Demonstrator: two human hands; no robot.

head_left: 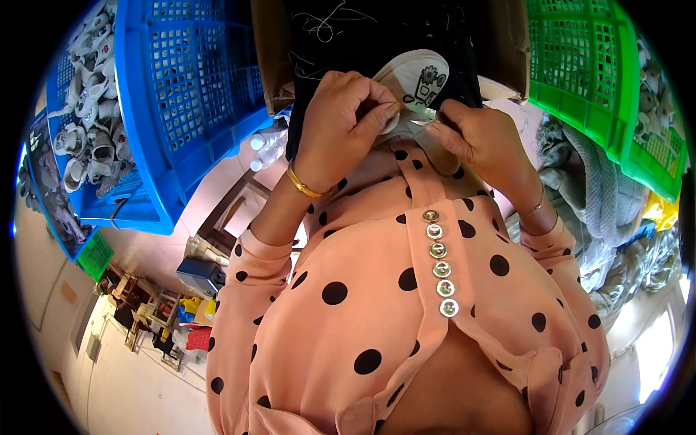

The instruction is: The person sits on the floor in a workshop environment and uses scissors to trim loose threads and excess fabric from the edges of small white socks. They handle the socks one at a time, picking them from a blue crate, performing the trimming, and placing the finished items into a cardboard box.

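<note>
A white shoe (429, 80) with a dark printed drawing of gears on its toe rests at my lap, over black cloth. My left hand (346, 123) is closed at the near left side of the shoe, its thumb and forefinger pinching a pale edge of it. Close by on the other side, my right hand (487, 141) is closed, thumb against fingers, around a small, pale, shiny piece (429, 114) with a greenish glint. Its kind is too small to make out. Between the hands, part of the shoe's opening is hidden by my fingers.
Blue crates (163, 109) at the left hold several pale shoes (98, 94). A green crate (580, 80) with shoes stands right, above grey fabric bundles (594, 181). Cardboard (272, 58) flanks my lap. Clear plastic bottles (268, 148) stand left; loose threads (330, 25) lie on the black cloth.
</note>
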